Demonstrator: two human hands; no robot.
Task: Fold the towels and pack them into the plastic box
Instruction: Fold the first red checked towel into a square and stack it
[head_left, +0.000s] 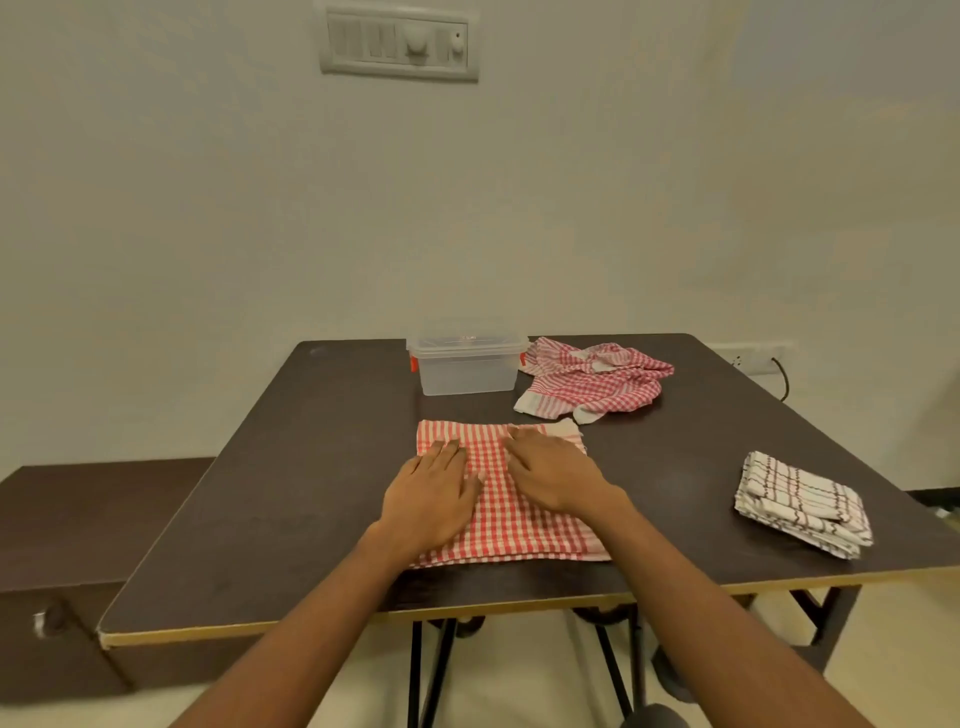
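While both palms pressed flat, fingers spread and gripping nothing, the left hand (428, 499) and right hand (553, 470) lay on the folded red-checked towel (511, 525) near the table's (322, 447) front edge. Toward the far edge stood the lidded plastic box (467, 364), a crumpled red towel (597, 376) just beside it. By the right edge sat a folded white towel (802, 504).

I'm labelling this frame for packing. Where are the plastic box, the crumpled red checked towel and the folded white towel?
plastic box (467, 371): head view, front wall below the lid.
crumpled red checked towel (597, 382): head view, middle of the heap.
folded white towel (802, 503): head view, top layer, centre.
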